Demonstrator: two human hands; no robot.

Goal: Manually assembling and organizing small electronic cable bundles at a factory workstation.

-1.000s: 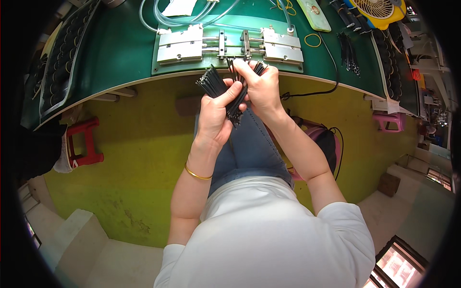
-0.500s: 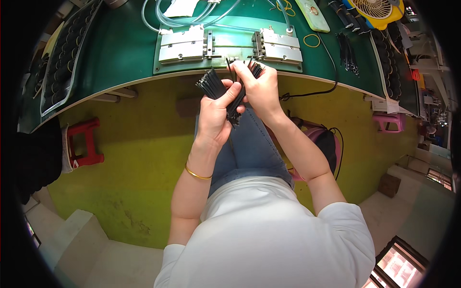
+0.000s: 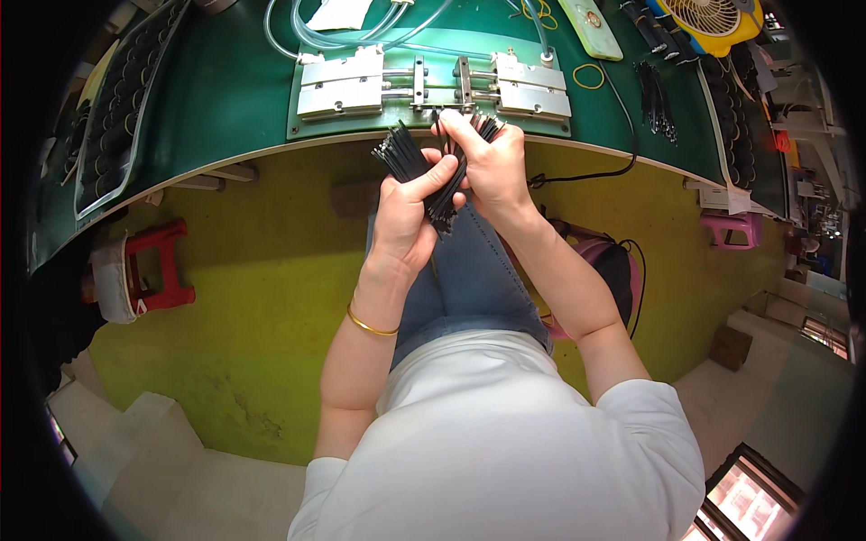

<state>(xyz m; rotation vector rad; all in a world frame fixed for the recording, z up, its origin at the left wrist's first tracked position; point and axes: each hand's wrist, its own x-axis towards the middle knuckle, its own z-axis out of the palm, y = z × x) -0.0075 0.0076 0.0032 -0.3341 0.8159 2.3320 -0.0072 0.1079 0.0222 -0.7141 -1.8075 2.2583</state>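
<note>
My left hand point(image 3: 401, 216) is closed around a thick bunch of short black wires point(image 3: 403, 155), their ends fanning out toward the bench. My right hand point(image 3: 496, 167) is closed too, with another sheaf of black wires point(image 3: 488, 129) showing between its fingers. Its thumb and forefinger pinch around a single wire end at the front of the fixture; the fingers partly cover the tip. Directly ahead stands a press fixture with a left silver cylinder block point(image 3: 341, 87) and a right silver cylinder block point(image 3: 532, 87). Their rods extend inward, so the two metal jaws nearly meet just beyond my fingertips.
Clear hoses point(image 3: 311, 32) curl behind the fixture on the green bench point(image 3: 216, 81). To the right lie a phone point(image 3: 591, 27), a yellow rubber band point(image 3: 589, 77), loose black wires point(image 3: 656, 104) and a yellow fan point(image 3: 713, 22). A tray point(image 3: 126, 108) of coiled black cables sits left.
Both cylinders' rods have come out, bringing the jaws together toward the middle. My hands have shifted only slightly. At the far left, a dark shape has moved off the stool.
</note>
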